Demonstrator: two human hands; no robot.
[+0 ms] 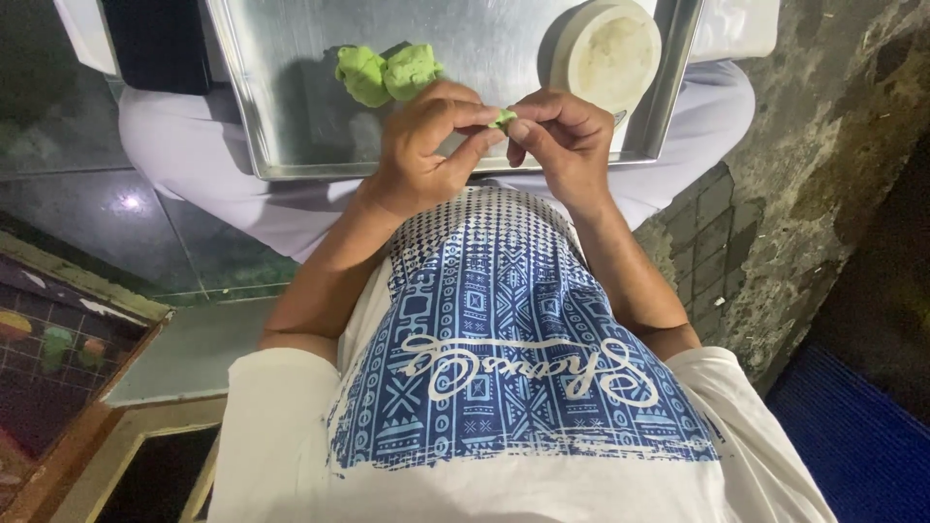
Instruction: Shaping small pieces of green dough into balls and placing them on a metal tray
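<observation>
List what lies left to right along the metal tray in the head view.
Green dough lumps → left hand → small green dough piece pinched between both hands → right hand → round white container.

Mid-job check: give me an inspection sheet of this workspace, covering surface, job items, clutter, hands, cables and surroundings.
Surface: metal tray resting across the person's lap, mostly bare.
Job's things: small green dough piece pinched between both hands; two larger green dough lumps touching each other on the tray.
Clutter: round white bowl at one tray corner, pale contents, too blurred to identify.
Grippers: left hand and right hand both closed on the small piece, just above the tray's near edge.
Cables: nothing seen.
Surroundings: dark tiled floor, rough stone wall, blue mat.
</observation>
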